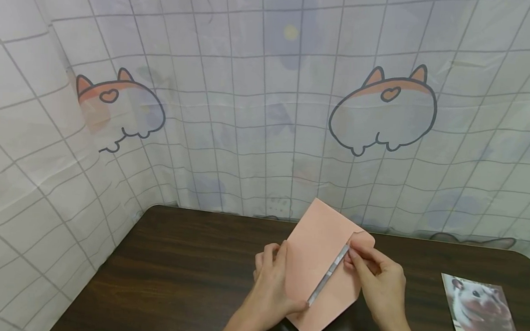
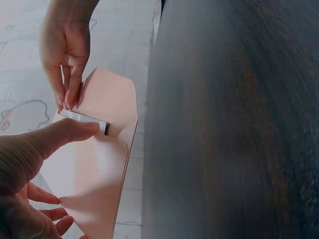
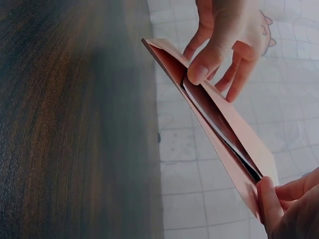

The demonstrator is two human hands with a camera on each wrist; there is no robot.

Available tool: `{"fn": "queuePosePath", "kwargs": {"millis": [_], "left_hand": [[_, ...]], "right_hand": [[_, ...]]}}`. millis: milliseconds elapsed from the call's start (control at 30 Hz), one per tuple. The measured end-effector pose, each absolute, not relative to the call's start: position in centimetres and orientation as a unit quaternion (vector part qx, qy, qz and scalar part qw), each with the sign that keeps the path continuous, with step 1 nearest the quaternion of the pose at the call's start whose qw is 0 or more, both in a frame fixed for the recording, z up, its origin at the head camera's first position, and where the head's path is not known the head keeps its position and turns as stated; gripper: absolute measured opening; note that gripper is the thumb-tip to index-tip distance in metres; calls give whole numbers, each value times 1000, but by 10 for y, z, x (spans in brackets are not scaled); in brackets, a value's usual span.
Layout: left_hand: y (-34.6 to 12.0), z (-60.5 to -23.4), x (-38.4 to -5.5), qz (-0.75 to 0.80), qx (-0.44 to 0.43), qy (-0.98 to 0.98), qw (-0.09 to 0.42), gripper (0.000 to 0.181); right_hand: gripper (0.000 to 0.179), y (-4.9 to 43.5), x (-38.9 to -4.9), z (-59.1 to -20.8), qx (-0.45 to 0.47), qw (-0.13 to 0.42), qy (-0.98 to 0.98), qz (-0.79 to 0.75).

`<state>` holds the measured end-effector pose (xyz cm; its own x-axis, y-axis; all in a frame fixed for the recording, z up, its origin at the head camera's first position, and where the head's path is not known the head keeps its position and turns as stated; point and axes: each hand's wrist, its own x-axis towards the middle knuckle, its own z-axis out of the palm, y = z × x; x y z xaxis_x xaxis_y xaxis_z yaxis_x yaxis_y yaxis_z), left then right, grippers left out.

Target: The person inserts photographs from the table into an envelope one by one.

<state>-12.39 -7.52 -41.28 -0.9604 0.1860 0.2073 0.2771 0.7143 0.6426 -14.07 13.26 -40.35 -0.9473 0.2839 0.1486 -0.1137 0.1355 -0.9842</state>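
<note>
Between two hands [image 1: 270, 283] [image 1: 383, 286], one envelope [image 1: 312, 255]

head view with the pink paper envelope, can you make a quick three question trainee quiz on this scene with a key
1. True or false: the pink paper envelope is sealed.
2. In the head view, the rectangular hamster photo lies:
A) left of the envelope
B) right of the envelope
C) on top of the envelope
3. Which of the person's hands is nearer the photo?

Key:
1. False; its flap is open.
2. B
3. The right hand.
</note>
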Motion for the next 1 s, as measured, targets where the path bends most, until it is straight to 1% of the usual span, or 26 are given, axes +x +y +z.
{"fn": "queuePosePath", "kwargs": {"millis": [200,633,800,1000], "left_hand": [[-77,-415,-126,-340,-129,-928,79,118],[-83,-419,-130,-331,-128,-932,74,119],[-84,-420,-131,-329,-134,-933,65,119],[-86,-421,-131,-336,-138,-930,49,115]], "right_hand": [[25,132,-141,-402,-46,160,-725,669],[24,136,-141,-397,-45,176,-710,680],[24,142,-142,-395,-40,180,-714,675],[23,151,-145,-395,-44,192,-726,659]]}}
